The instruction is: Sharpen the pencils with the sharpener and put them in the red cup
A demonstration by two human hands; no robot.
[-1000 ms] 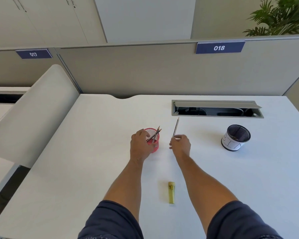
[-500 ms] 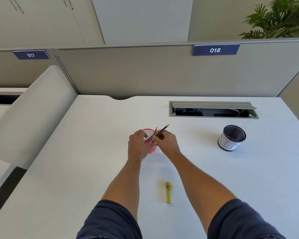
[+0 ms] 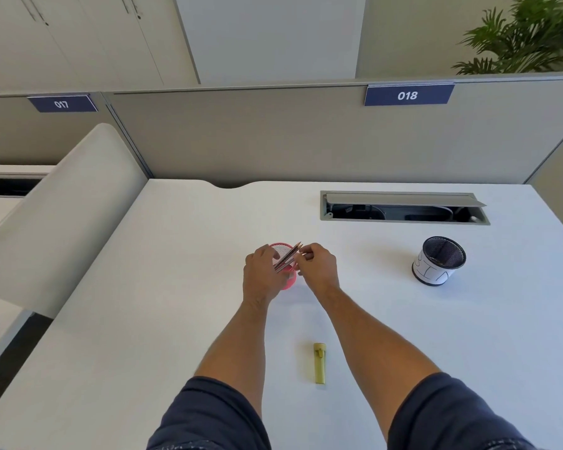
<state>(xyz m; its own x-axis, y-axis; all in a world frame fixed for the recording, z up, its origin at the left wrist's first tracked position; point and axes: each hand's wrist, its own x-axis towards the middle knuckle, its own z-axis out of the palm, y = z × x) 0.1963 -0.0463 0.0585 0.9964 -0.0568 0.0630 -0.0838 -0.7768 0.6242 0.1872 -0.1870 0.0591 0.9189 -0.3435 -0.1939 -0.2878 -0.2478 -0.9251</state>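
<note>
Nearest me, the yellow sharpener lies flat on the white bench, unmoved. Beyond it my left hand wraps the red cup as before. My right hand, pinching a pencil half a second ago, now has its grip curled beside the rim; the pencils lean in the cup. Far right stands the black cup.

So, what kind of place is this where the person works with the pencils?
Most likely an open-plan office workstation. Grey partition panels carry numbered signs, 017 and 018, the white desk has a built-in cable hatch, and a potted plant stands behind the partition.
</note>
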